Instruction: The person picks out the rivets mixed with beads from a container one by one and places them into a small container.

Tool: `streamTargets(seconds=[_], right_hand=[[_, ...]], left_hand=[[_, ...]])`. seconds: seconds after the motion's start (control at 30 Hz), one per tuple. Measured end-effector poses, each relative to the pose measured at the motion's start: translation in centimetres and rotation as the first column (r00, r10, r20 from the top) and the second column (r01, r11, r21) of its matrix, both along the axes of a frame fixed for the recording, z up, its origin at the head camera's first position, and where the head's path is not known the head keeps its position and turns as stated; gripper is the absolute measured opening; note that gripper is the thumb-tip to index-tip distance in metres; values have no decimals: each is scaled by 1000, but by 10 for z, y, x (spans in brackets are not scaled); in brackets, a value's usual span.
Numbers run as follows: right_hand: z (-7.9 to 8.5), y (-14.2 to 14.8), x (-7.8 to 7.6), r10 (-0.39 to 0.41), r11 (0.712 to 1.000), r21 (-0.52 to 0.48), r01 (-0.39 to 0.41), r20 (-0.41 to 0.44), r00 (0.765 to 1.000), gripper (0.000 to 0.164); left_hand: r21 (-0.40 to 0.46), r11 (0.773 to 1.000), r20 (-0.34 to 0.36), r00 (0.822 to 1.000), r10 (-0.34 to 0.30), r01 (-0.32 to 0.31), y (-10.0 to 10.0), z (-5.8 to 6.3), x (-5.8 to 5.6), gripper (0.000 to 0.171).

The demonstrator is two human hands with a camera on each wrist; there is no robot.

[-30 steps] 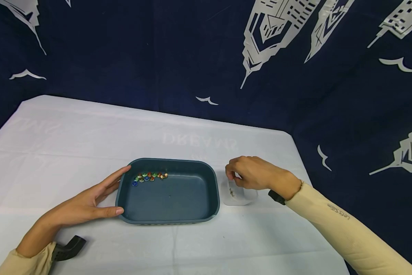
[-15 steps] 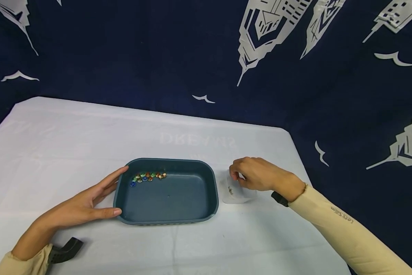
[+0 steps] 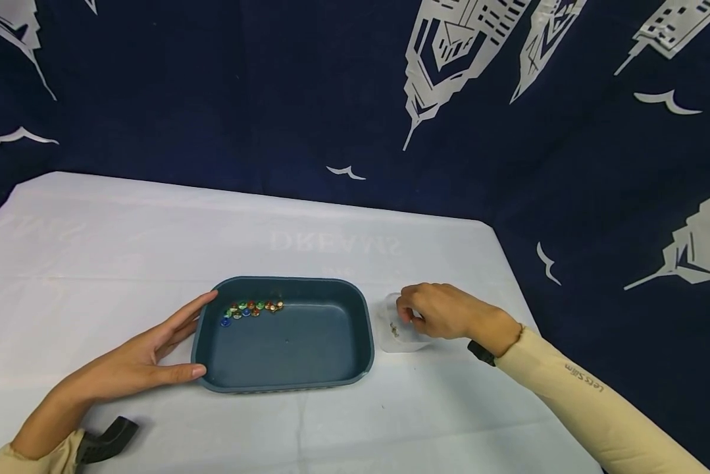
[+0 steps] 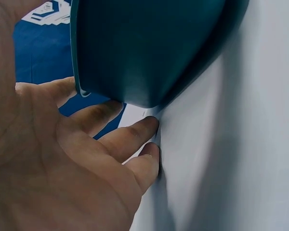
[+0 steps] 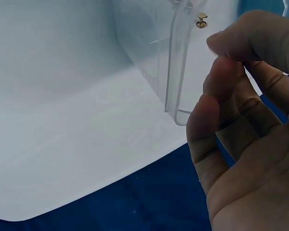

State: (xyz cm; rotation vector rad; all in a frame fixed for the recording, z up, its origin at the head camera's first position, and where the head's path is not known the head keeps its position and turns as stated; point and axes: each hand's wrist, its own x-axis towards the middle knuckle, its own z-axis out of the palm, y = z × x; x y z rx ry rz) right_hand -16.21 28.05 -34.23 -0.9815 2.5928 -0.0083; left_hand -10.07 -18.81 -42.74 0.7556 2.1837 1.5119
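In the head view, a dark teal tray (image 3: 283, 385) holds several small round pieces (image 3: 250, 307) in green, red, blue and gold along its back left. My left hand (image 3: 129, 368) rests against its left end, thumb at the near corner and fingers fairly straight along the outer wall. To the right of the tray stands a small clear plastic container (image 3: 397, 345) with tiny metallic pieces (image 3: 393, 330) inside. My right hand (image 3: 443, 311) is over it, fingers curled. In the right wrist view, a gold tack-like piece (image 5: 201, 20) shows just beyond the thumb tip; I cannot tell whether the fingertips pinch anything.
A white cloth (image 3: 153, 243) covers the table, whose right edge runs below my right forearm. Behind it hangs a dark blue curtain (image 3: 242, 99) with white building shapes. A black wrist mount (image 3: 107, 440) sits under my left wrist.
The head view has shifted a little, so tray and container appear slightly further left. My right hand has drawn slightly to the right over the container; my left hand keeps its place at the tray.
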Motion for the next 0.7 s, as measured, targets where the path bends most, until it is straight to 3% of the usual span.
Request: streamTargets(seconds=[0.7], right_hand=[[4,-1,-2,29,997,-63,-32,-52,998,18]], left_hand=[[-9,1000,19,1000,13,-13,1,2,2,95]])
